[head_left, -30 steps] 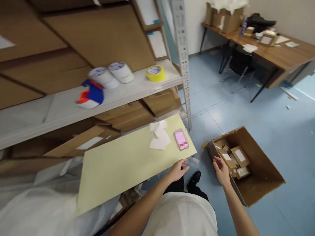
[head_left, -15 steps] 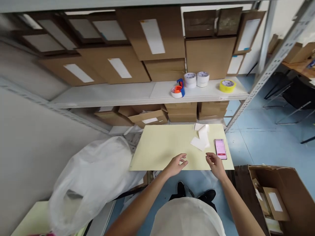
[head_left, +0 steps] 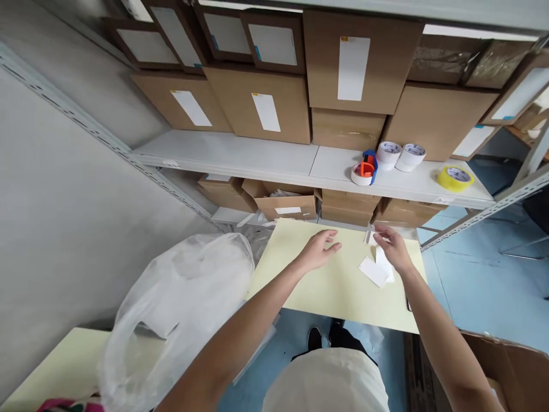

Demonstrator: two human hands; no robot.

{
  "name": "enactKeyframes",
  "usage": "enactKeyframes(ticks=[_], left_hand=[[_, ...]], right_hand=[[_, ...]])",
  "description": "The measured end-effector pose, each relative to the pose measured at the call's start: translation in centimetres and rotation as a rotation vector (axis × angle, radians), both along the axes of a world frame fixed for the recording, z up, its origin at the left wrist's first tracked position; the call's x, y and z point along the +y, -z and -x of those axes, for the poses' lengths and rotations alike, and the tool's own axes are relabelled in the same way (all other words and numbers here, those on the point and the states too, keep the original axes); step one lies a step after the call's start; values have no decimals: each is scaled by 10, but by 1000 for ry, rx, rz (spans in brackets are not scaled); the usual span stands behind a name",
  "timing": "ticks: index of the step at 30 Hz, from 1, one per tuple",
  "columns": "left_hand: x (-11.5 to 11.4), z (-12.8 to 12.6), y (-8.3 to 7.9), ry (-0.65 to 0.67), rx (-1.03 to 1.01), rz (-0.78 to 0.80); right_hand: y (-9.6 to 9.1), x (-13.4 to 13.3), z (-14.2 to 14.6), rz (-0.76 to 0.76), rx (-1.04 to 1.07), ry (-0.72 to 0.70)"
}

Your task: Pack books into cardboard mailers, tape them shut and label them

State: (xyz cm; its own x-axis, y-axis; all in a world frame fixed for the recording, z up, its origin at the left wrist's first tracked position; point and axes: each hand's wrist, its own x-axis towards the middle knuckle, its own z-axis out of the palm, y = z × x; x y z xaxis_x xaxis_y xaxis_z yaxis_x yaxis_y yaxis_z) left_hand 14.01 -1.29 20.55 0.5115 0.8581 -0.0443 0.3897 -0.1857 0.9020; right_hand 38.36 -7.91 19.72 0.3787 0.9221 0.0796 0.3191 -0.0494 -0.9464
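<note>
Both of my hands hover over a pale yellow board [head_left: 313, 292]. My left hand [head_left: 316, 250] is above its middle, thumb and fingers apart, holding nothing. Over the right part is my right hand [head_left: 392, 247], fingers spread and bent, with nothing visible in it. Beneath and beside the right hand lie white paper slips [head_left: 374, 271], partly hidden by it. The phone on the board's right edge is almost wholly covered by my right forearm.
Ahead, a metal shelf [head_left: 253, 154] carries cardboard boxes [head_left: 270, 103], white tape rolls [head_left: 389, 154], a tape dispenser [head_left: 364, 169] and yellow tape [head_left: 455, 178]. A white plastic bag [head_left: 193, 286] bulges at left. An open carton [head_left: 510, 366] stands at lower right.
Both hands have reached farther forward over the board, the right one now over the paper slips. The view has turned left, so the shelf and board appear farther right.
</note>
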Motion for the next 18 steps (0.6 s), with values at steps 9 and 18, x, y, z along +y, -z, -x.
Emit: enactKeyframes(ticks=[9,18], left_hand=[[124,-98,-46,-213,55,-117],[171,-141,-26,-129,25,-346]], right_hand=[[-30,144,-45,-128,36,99],[-29,196,-48,-27,75,-57]])
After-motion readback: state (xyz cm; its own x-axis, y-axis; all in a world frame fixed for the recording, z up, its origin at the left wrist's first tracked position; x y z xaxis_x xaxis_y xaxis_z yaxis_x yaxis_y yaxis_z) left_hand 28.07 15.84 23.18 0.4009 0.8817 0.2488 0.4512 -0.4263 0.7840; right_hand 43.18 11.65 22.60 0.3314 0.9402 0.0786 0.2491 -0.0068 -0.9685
